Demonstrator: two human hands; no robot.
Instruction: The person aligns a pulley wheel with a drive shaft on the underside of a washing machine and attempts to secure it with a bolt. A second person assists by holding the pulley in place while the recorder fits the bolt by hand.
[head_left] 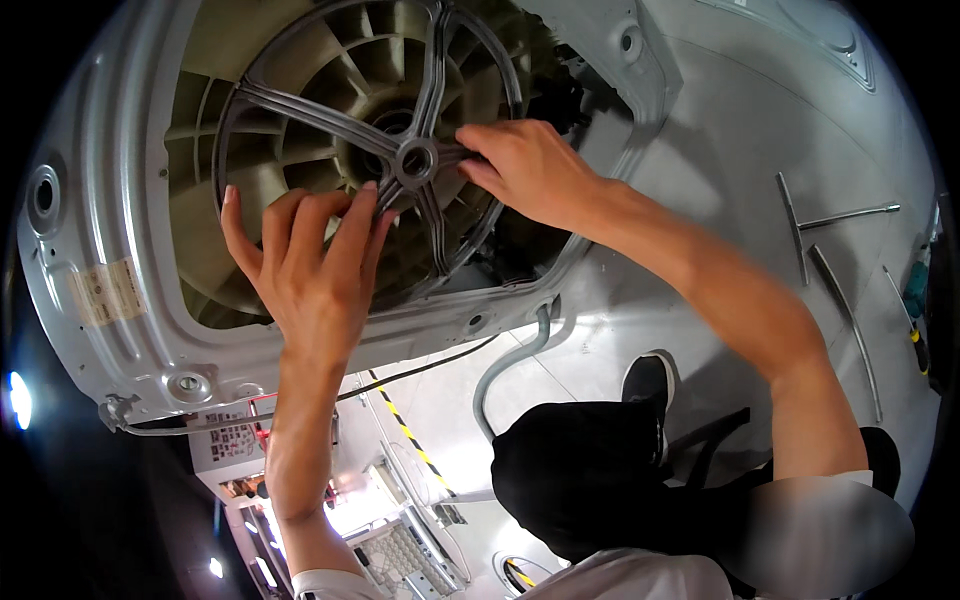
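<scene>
A grey metal five-spoked wheel (340,130) with a ringed hub sits over a pale ribbed plastic drum (200,260), inside the opening of a silver metal casing (100,180). My left hand (310,270) holds a lower spoke near the hub between thumb and finger, its other fingers bent over the wheel's lower left. My right hand (525,170) grips the right-hand spoke beside the hub, thumb and fingers closed round it. The far ends of some fingers are hidden behind the metal.
On the grey surface at right lie a T-handled wrench (840,215), a curved metal bar (850,320) and a yellow-black screwdriver (918,345). A grey hose (495,385) and black cable hang below the casing. My shoe (645,380) shows below, near striped floor tape (405,425).
</scene>
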